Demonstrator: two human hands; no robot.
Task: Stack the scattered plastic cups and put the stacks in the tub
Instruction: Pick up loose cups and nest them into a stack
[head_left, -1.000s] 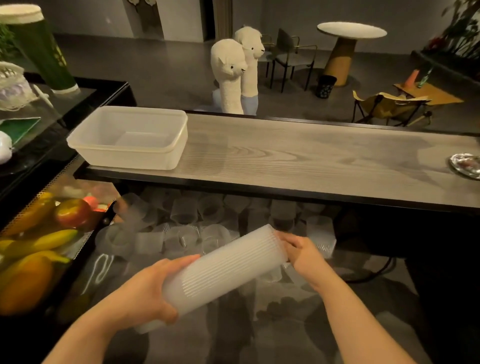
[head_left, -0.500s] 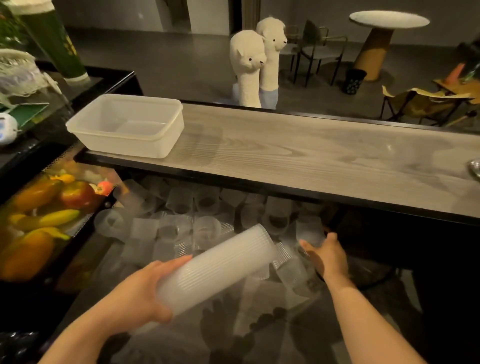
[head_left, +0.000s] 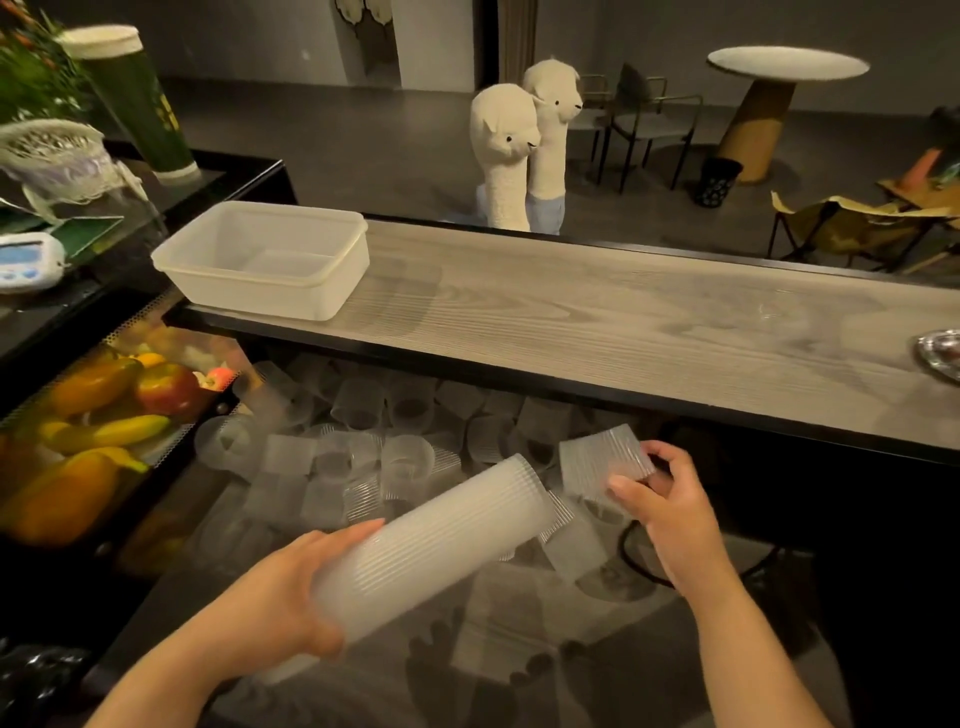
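Observation:
My left hand (head_left: 270, 597) grips a long stack of ribbed translucent cups (head_left: 441, 540), held tilted with its open end up and to the right. My right hand (head_left: 670, 504) holds a single ribbed cup (head_left: 602, 462) just right of the stack's open end, apart from it. Several loose cups (head_left: 358, 447) lie scattered on the lower glass surface under the counter edge. The white plastic tub (head_left: 260, 291) sits with nothing in it at the left end of the wooden counter (head_left: 597, 322).
A display case with fruit (head_left: 98, 415) lies to the left. Two plush alpacas (head_left: 514, 150) stand behind the counter. A metal dish (head_left: 943, 356) sits at the counter's right edge. A white timer (head_left: 26, 260) and a green cylinder (head_left: 135, 104) are on the left shelf.
My right hand left the stack's open end, reached down to the loose cups on the right and now holds one cup lifted beside the stack. My left hand kept the stack.

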